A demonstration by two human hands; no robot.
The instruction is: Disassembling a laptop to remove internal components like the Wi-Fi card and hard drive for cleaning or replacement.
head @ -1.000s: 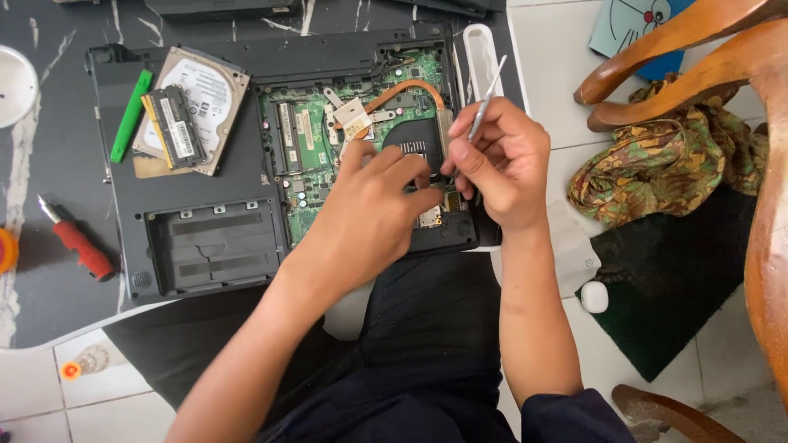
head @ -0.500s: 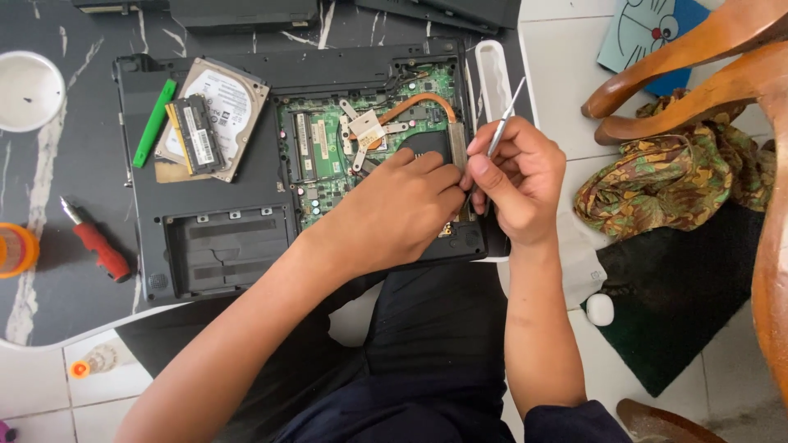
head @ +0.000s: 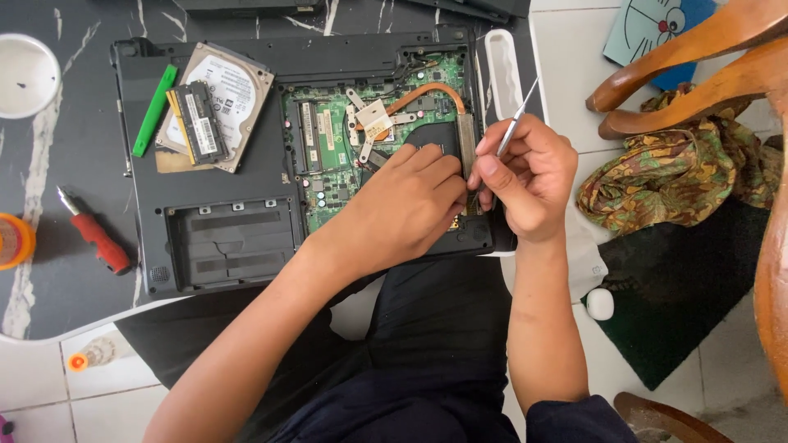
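Observation:
An opened black laptop (head: 205,205) lies upside down on a dark marble-patterned table, its green circuit board (head: 328,156) and copper heat pipe (head: 423,90) exposed. My left hand (head: 402,209) rests palm down on the board's right part, fingers pressing near the fan area. My right hand (head: 529,176) pinches a thin metal tool (head: 515,123) like a pen, its tip pointing down at the board beside my left fingers. What lies under my left hand is hidden.
A hard drive (head: 226,98) with memory sticks (head: 197,123) and a green pry tool (head: 154,111) lies on the laptop's left part. A red-handled screwdriver (head: 94,234), a white bowl (head: 25,74) and an orange item (head: 12,242) sit left. Wooden chair (head: 698,57) and patterned cloth (head: 673,180) right.
My view has shifted slightly, so the laptop sits a little further right in frame. Both hands stay on the board's right side, the tool held the same way.

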